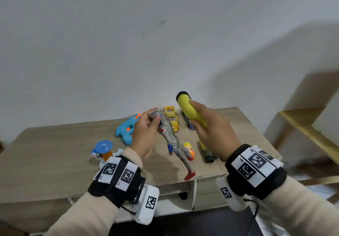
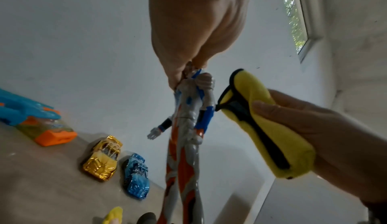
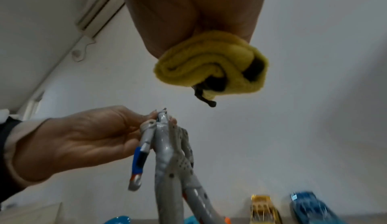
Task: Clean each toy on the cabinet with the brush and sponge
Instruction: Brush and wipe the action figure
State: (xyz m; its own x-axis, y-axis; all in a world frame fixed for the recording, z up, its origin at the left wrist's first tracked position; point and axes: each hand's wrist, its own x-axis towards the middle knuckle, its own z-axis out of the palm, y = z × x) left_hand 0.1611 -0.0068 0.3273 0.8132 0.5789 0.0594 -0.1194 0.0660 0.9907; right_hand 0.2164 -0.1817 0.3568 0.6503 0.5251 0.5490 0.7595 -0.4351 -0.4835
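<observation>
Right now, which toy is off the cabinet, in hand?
The silver action figure: the left hand pinches it by the head so it hangs in the air. The gold car, blue car and blue water gun all lie on the cabinet.

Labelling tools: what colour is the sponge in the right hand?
Yellow with black trim; the sponge shows best in the left wrist view.

I see a silver figure (image 1: 171, 136) with blue, orange and red patches, a yellow sponge (image 1: 190, 111) edged black, gold car (image 1: 171, 118), blue water gun (image 1: 126, 130).
</observation>
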